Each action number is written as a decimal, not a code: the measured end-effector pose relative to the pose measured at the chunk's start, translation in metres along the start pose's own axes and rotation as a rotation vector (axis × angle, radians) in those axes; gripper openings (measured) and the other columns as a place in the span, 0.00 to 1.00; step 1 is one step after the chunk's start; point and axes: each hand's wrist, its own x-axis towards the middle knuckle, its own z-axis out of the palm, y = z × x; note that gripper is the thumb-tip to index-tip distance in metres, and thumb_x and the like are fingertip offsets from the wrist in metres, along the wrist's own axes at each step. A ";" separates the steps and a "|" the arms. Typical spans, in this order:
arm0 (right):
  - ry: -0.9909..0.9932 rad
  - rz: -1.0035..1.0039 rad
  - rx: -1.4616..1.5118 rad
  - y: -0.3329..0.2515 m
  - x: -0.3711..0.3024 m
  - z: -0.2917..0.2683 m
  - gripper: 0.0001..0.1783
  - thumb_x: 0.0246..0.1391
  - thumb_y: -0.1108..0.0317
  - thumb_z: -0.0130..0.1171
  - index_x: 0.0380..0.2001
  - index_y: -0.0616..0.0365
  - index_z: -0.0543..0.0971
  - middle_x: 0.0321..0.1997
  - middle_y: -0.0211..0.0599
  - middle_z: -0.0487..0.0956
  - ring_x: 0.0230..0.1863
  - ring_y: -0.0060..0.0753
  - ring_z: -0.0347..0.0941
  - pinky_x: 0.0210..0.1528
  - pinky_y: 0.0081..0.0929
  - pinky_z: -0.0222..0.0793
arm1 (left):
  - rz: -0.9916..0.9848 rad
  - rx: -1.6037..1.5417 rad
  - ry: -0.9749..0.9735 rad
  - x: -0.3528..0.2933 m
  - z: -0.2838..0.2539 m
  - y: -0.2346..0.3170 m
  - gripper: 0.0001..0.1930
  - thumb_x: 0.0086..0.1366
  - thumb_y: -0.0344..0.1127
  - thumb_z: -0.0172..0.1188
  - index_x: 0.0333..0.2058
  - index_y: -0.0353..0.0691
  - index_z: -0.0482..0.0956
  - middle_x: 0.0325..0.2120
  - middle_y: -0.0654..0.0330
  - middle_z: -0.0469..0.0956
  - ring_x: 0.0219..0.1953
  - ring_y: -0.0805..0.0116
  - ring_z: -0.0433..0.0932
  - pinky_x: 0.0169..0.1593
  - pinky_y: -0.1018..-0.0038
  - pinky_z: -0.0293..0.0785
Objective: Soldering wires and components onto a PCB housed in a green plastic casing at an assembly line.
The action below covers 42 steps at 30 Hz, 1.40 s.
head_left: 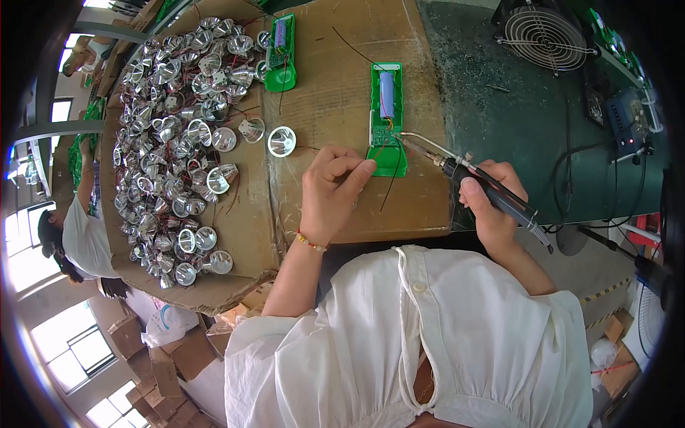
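Observation:
My right hand (pixel 497 214) grips a black-handled soldering iron (pixel 499 196) with a thin metal tube along its side. The iron's tip reaches the small green circuit board (pixel 382 135) inside an open green plastic housing (pixel 389 164). A purple cylindrical battery (pixel 386 96) lies in the same housing, above the board. Just left of the board, my left hand (pixel 330 187) is closed in a pinch on a thin red wire (pixel 381 151). A shiny reflector cup (pixel 281 141) rests beyond my left hand, with a red wire running from it toward the fingers.
Many silver reflector cups (pixel 168 128) are heaped in a cardboard tray at left. A second green housing (pixel 281 77) stands beside them. A fan with a wire guard (pixel 546 36) and a blue-grey powered box (pixel 628 121) are at right. Another person (pixel 85 235) sits at far left.

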 end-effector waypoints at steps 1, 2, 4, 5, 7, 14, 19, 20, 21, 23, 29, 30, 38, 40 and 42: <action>-0.022 0.021 0.010 0.001 0.001 0.002 0.09 0.47 0.74 0.62 0.30 0.65 0.72 0.24 0.31 0.74 0.23 0.13 0.65 0.25 0.13 0.62 | 0.016 0.004 -0.006 0.003 0.002 -0.004 0.06 0.54 0.32 0.63 0.25 0.34 0.80 0.26 0.58 0.73 0.24 0.72 0.71 0.26 0.77 0.66; -0.027 0.023 0.008 -0.001 0.003 0.006 0.09 0.47 0.74 0.62 0.30 0.65 0.72 0.24 0.31 0.74 0.23 0.13 0.65 0.25 0.13 0.62 | 0.032 0.009 -0.011 0.007 0.003 -0.005 0.07 0.55 0.33 0.62 0.24 0.34 0.79 0.26 0.58 0.72 0.24 0.72 0.71 0.26 0.77 0.65; -0.039 0.065 -0.004 -0.007 0.007 0.013 0.09 0.47 0.74 0.62 0.29 0.64 0.72 0.23 0.29 0.75 0.23 0.11 0.65 0.24 0.12 0.62 | -0.042 0.034 -0.060 0.014 0.004 0.006 0.08 0.55 0.33 0.62 0.23 0.34 0.79 0.26 0.60 0.72 0.24 0.74 0.69 0.26 0.78 0.64; -0.042 0.067 -0.005 -0.005 0.008 0.014 0.09 0.47 0.74 0.62 0.29 0.64 0.72 0.23 0.29 0.75 0.23 0.11 0.65 0.24 0.12 0.62 | -0.111 0.060 -0.113 0.018 0.005 0.011 0.08 0.56 0.33 0.62 0.22 0.33 0.79 0.26 0.62 0.71 0.24 0.77 0.68 0.27 0.80 0.63; -0.003 0.048 -0.006 0.001 0.008 0.014 0.09 0.47 0.73 0.62 0.29 0.64 0.73 0.21 0.28 0.74 0.21 0.11 0.65 0.23 0.12 0.61 | -0.070 0.096 -0.110 0.022 0.007 0.008 0.09 0.56 0.33 0.62 0.22 0.33 0.78 0.25 0.62 0.71 0.24 0.76 0.68 0.26 0.79 0.64; -0.043 0.135 -0.048 -0.004 0.012 0.017 0.09 0.47 0.72 0.62 0.27 0.63 0.72 0.20 0.28 0.74 0.20 0.11 0.66 0.22 0.12 0.61 | -0.058 0.151 -0.120 0.026 0.008 0.007 0.09 0.54 0.33 0.62 0.20 0.33 0.77 0.23 0.62 0.71 0.23 0.75 0.69 0.27 0.78 0.64; 0.027 0.252 0.128 -0.007 0.011 0.020 0.10 0.49 0.70 0.61 0.27 0.63 0.70 0.19 0.33 0.74 0.19 0.16 0.69 0.21 0.15 0.66 | -0.035 0.136 -0.096 0.027 0.010 0.002 0.09 0.53 0.34 0.62 0.19 0.34 0.77 0.22 0.60 0.71 0.23 0.69 0.70 0.27 0.74 0.66; 0.024 0.251 0.130 -0.006 0.011 0.018 0.10 0.49 0.70 0.61 0.27 0.63 0.70 0.19 0.33 0.74 0.19 0.16 0.69 0.21 0.15 0.66 | -0.049 0.133 -0.081 0.026 0.010 0.003 0.10 0.51 0.34 0.62 0.19 0.34 0.77 0.22 0.57 0.72 0.23 0.64 0.72 0.28 0.71 0.67; 0.046 0.189 0.120 -0.005 0.010 0.015 0.10 0.49 0.70 0.61 0.27 0.63 0.70 0.20 0.34 0.74 0.19 0.17 0.69 0.21 0.16 0.67 | -0.050 0.134 -0.078 0.027 0.010 0.004 0.10 0.51 0.34 0.62 0.19 0.34 0.77 0.22 0.57 0.72 0.23 0.64 0.72 0.28 0.71 0.67; 0.070 0.113 0.121 -0.006 0.010 0.013 0.10 0.50 0.71 0.60 0.28 0.63 0.70 0.20 0.35 0.75 0.20 0.18 0.70 0.22 0.16 0.67 | -0.074 0.118 -0.092 0.028 0.010 0.007 0.10 0.51 0.35 0.62 0.18 0.34 0.77 0.21 0.57 0.72 0.22 0.64 0.72 0.27 0.71 0.67; 0.012 0.142 0.057 -0.007 0.007 0.010 0.09 0.49 0.71 0.61 0.28 0.64 0.71 0.20 0.32 0.74 0.20 0.16 0.69 0.23 0.14 0.65 | -0.067 0.140 -0.112 0.027 0.008 0.007 0.10 0.53 0.32 0.63 0.19 0.32 0.76 0.22 0.61 0.70 0.24 0.75 0.69 0.27 0.77 0.64; 0.015 0.142 0.060 -0.006 0.007 0.010 0.09 0.49 0.71 0.61 0.28 0.64 0.71 0.20 0.32 0.74 0.20 0.16 0.69 0.23 0.14 0.65 | -0.065 0.144 -0.114 0.027 0.009 0.006 0.10 0.53 0.32 0.63 0.19 0.32 0.76 0.22 0.61 0.70 0.24 0.75 0.69 0.27 0.77 0.64; -0.040 0.154 0.025 0.000 0.016 0.014 0.08 0.49 0.71 0.61 0.27 0.62 0.72 0.20 0.26 0.74 0.21 0.09 0.65 0.22 0.11 0.60 | -0.079 0.142 -0.090 0.026 0.012 0.008 0.09 0.53 0.31 0.62 0.19 0.32 0.77 0.21 0.61 0.70 0.24 0.74 0.69 0.28 0.77 0.64; -0.050 0.148 0.008 -0.003 0.017 0.014 0.08 0.49 0.71 0.61 0.27 0.62 0.72 0.20 0.26 0.74 0.21 0.09 0.65 0.22 0.11 0.60 | -0.088 0.135 -0.081 0.025 0.012 0.008 0.09 0.53 0.31 0.62 0.19 0.32 0.77 0.21 0.61 0.70 0.24 0.74 0.69 0.27 0.77 0.64; -0.057 0.143 -0.010 -0.004 0.017 0.015 0.08 0.49 0.72 0.62 0.27 0.62 0.72 0.20 0.26 0.74 0.21 0.09 0.65 0.22 0.11 0.60 | -0.096 0.126 -0.075 0.025 0.011 0.007 0.09 0.53 0.31 0.62 0.19 0.32 0.77 0.21 0.61 0.70 0.23 0.74 0.69 0.27 0.77 0.64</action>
